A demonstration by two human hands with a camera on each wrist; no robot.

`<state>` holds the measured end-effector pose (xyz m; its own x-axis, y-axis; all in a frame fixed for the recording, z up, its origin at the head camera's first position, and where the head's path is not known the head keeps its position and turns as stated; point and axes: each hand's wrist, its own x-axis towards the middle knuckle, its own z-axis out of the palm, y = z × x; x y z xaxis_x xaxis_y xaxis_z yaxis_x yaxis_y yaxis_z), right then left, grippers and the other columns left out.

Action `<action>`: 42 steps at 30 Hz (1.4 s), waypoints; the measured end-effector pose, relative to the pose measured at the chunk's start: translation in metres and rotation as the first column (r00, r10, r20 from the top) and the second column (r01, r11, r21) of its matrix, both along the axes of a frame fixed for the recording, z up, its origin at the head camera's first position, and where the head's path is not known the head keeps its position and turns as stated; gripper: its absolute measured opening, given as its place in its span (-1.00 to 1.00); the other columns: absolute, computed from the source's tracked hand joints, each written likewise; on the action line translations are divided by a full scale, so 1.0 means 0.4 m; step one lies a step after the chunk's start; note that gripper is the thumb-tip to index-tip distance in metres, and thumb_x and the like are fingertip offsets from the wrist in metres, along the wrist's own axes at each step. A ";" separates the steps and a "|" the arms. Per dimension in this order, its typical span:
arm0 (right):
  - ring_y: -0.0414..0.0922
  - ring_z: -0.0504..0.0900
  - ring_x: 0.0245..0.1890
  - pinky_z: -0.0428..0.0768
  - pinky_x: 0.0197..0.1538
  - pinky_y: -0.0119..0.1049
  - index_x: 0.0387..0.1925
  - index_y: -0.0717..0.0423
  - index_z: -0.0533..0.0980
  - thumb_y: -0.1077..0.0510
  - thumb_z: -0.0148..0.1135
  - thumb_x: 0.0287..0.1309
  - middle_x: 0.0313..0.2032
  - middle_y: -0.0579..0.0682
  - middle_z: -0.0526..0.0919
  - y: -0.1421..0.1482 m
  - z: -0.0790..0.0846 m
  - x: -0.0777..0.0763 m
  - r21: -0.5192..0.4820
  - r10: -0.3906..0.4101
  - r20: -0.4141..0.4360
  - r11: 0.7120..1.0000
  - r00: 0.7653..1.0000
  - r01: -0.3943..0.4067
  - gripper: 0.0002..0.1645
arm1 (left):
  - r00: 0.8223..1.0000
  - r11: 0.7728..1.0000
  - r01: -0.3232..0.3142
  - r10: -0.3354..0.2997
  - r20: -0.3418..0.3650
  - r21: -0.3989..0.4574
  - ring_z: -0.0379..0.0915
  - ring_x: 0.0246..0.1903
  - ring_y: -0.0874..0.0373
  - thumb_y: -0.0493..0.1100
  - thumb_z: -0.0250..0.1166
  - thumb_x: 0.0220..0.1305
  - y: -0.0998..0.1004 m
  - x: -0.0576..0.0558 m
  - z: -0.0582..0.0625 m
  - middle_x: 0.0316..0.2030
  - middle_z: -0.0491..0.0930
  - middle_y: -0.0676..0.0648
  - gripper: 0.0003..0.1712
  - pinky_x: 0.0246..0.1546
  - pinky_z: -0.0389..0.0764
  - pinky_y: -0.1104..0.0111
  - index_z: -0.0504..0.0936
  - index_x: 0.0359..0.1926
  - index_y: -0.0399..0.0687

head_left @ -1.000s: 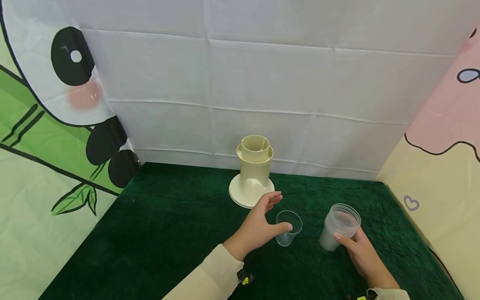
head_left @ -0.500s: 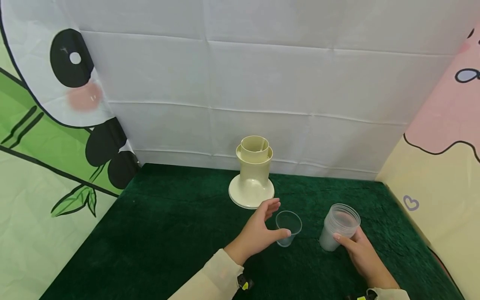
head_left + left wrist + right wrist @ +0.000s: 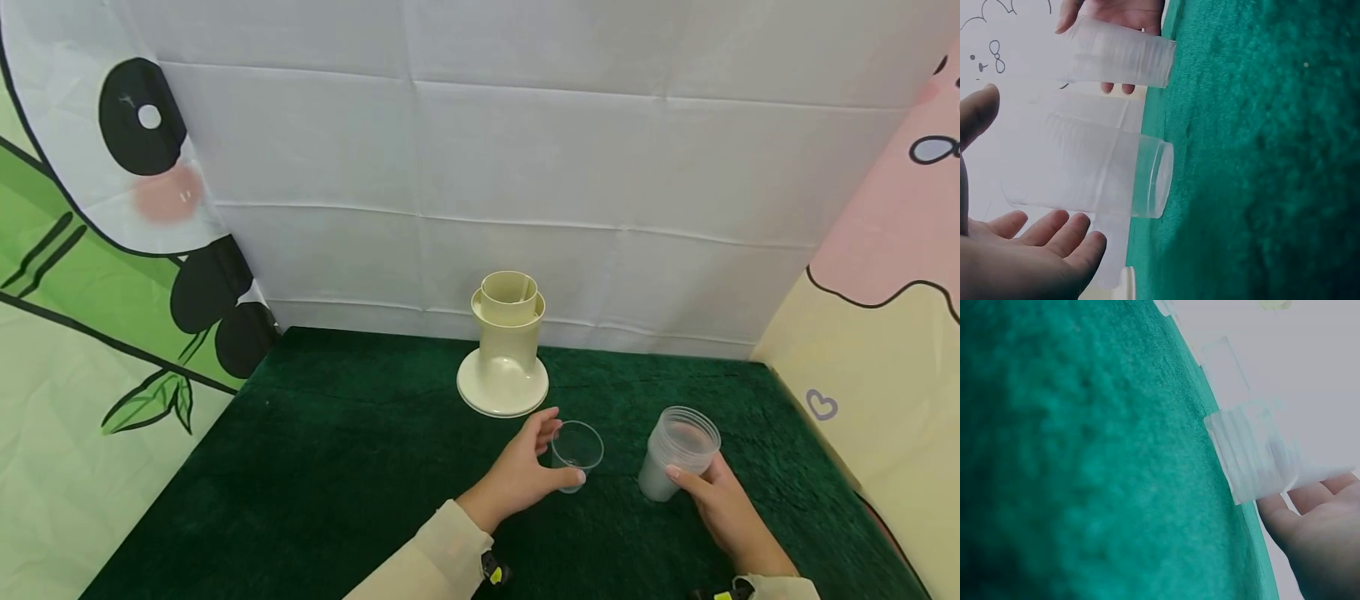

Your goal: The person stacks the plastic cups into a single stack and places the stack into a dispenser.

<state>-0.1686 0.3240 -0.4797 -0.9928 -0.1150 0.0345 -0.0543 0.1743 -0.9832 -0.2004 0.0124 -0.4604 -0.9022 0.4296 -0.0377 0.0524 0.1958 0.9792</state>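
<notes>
A single clear plastic cup (image 3: 576, 446) stands upright on the green cloth. My left hand (image 3: 519, 475) is spread beside it, thumb in front of the cup and fingers at its left. In the left wrist view a gap shows between the relaxed fingers (image 3: 1079, 240) and the cup (image 3: 1147, 178). To the right, my right hand (image 3: 731, 508) grips a stack of clear plastic cups (image 3: 675, 458), thumb on the near side and fingers behind. That stack (image 3: 1247, 453) stands on the cloth and hides part of the right fingers.
A cream cylindrical holder (image 3: 510, 346) on a round base stands at the back of the green cloth (image 3: 337, 467), with a narrower tube inside it. White sheeting (image 3: 525, 158) rises behind; printed cartoon panels flank both sides.
My left hand has lowered slightly toward me, and its fingers have come closer round the single cup. The right hand and the stack have stayed in place.
</notes>
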 end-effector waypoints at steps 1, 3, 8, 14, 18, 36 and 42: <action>-0.39 0.40 0.21 0.39 0.12 -0.59 0.54 0.13 -0.04 0.13 0.07 0.56 0.34 -0.03 0.28 0.000 0.000 0.000 0.000 -0.001 0.001 1.000 1.000 0.001 -0.27 | 1.000 1.000 0.002 -0.002 0.003 0.000 0.23 0.44 0.05 0.02 0.56 0.21 0.001 -0.001 -0.002 0.46 0.33 0.01 0.02 0.46 0.24 0.08 0.17 0.56 0.22; -0.40 0.39 0.21 0.39 0.12 -0.60 0.54 0.13 -0.04 0.14 0.07 0.56 0.34 -0.01 0.27 0.000 0.001 0.001 0.000 -0.003 0.003 1.000 1.000 0.003 -0.27 | 1.000 1.000 0.007 -0.007 0.007 0.006 0.23 0.44 0.06 0.01 0.56 0.21 0.004 -0.002 -0.004 0.46 0.33 -0.01 0.02 0.46 0.24 0.07 0.17 0.56 0.21; -0.43 0.38 0.20 0.38 0.11 -0.61 0.55 0.13 -0.05 0.14 0.08 0.56 0.38 0.06 0.22 -0.001 0.002 0.001 -0.003 -0.007 0.006 1.000 1.000 0.007 -0.24 | 1.000 1.000 0.009 -0.009 0.011 0.020 0.25 0.43 0.09 0.00 0.54 0.23 0.009 -0.006 -0.012 0.44 0.36 -0.01 -0.05 0.46 0.24 0.09 0.22 0.52 0.14; -0.42 0.39 0.21 0.39 0.12 -0.60 0.55 0.13 -0.05 0.14 0.08 0.56 0.38 0.05 0.23 0.001 0.001 0.001 -0.007 -0.002 0.000 1.000 1.000 0.002 -0.25 | 1.000 0.999 -0.003 0.002 0.026 0.051 0.29 0.40 0.09 -0.04 0.52 0.26 0.012 -0.008 -0.017 0.40 0.41 -0.03 -0.15 0.45 0.26 0.09 0.29 0.47 0.07; -0.41 0.40 0.21 0.40 0.12 -0.59 0.55 0.12 -0.04 0.14 0.08 0.56 0.35 -0.04 0.27 0.002 -0.001 0.002 -0.015 0.000 -0.003 1.000 1.000 0.000 -0.26 | 0.999 0.998 -0.005 0.003 0.033 0.061 0.31 0.39 0.08 -0.05 0.53 0.25 0.015 -0.007 -0.017 0.39 0.41 -0.06 -0.15 0.44 0.27 0.08 0.31 0.46 0.11; -0.41 0.40 0.21 0.39 0.11 -0.59 0.55 0.11 -0.03 0.14 0.10 0.55 0.35 -0.03 0.27 0.003 -0.005 0.000 -0.018 -0.010 0.005 1.000 1.000 0.010 -0.25 | 0.999 0.996 -0.004 0.000 0.041 0.093 0.34 0.36 0.08 -0.07 0.49 0.30 0.025 -0.007 -0.017 0.34 0.44 -0.03 -0.18 0.43 0.30 0.07 0.30 0.47 0.03; -0.41 0.39 0.20 0.39 0.11 -0.59 0.54 0.10 -0.03 0.14 0.10 0.55 0.36 0.00 0.26 0.002 -0.004 -0.001 -0.011 -0.016 0.006 1.000 1.000 0.017 -0.25 | 0.999 0.995 0.005 -0.008 0.033 0.098 0.33 0.37 0.11 -0.06 0.48 0.30 0.029 -0.011 -0.004 0.36 0.43 -0.04 -0.20 0.43 0.30 0.09 0.31 0.46 0.10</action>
<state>-0.1689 0.3247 -0.4812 -0.9947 -0.0983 0.0293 -0.0452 0.1638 -0.9855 -0.2046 0.0238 -0.4620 -0.8983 0.4387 -0.0249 0.0205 0.0984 0.9949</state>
